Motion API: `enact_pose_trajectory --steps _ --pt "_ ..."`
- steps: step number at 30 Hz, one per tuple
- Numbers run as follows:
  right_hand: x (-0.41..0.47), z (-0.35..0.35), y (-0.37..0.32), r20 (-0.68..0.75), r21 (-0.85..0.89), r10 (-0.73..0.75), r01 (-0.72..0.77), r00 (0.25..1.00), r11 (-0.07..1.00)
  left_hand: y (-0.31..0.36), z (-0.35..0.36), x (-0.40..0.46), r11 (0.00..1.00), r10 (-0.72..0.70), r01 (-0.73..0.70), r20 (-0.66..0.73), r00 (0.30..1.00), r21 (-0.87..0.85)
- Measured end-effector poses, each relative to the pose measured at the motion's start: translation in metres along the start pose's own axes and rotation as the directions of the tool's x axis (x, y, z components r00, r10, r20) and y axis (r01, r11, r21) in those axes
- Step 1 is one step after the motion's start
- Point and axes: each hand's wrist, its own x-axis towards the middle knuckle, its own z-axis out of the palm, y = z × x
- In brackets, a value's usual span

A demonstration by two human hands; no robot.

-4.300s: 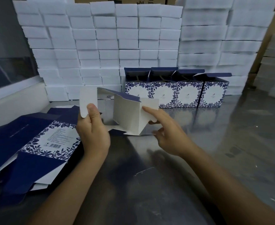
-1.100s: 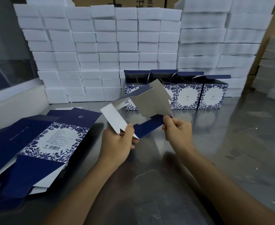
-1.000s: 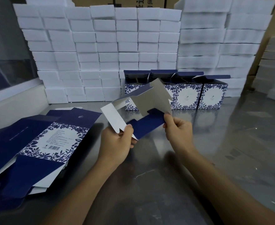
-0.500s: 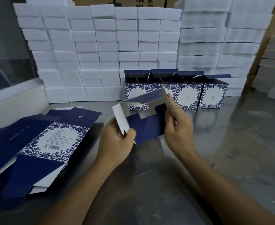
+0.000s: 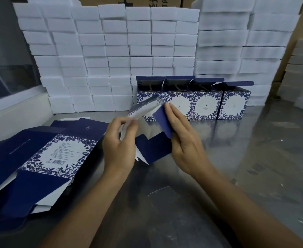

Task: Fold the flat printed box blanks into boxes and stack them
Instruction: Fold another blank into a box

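Steel table, white foam blocks stacked behind, possibly cardboard cartons

Half-folded cardboard box blank: navy outside, white inside, blue floral print on one panel. Pile of flat cardboard blanks: navy flaps, white label panel w/ blue leaf border, black barcode. Four folded open-top boxes: navy tops, white fronts w/ blue floral frame. Rectangular foam blocks: plain white. Metal tabletop: grey, shiny.
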Motion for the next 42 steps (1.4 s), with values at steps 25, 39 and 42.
enact_pose_trajectory --steps 25,39,42 --pt "0.002 0.000 0.010 -0.413 -0.077 0.027 -0.064 0.910 0.995 -0.005 0.008 -0.011 0.920 0.319 -0.317 0.029 0.947 0.230" --pt "-0.005 0.004 0.013 -0.248 0.007 0.151 -0.154 0.957 0.988 -0.005 0.006 -0.005 0.994 0.070 -0.060 -0.112 0.991 0.092" --pt "-0.005 0.006 0.012 -0.186 0.009 0.195 -0.197 0.963 0.980 -0.005 0.004 -0.003 0.998 0.031 -0.023 -0.125 0.992 0.065"
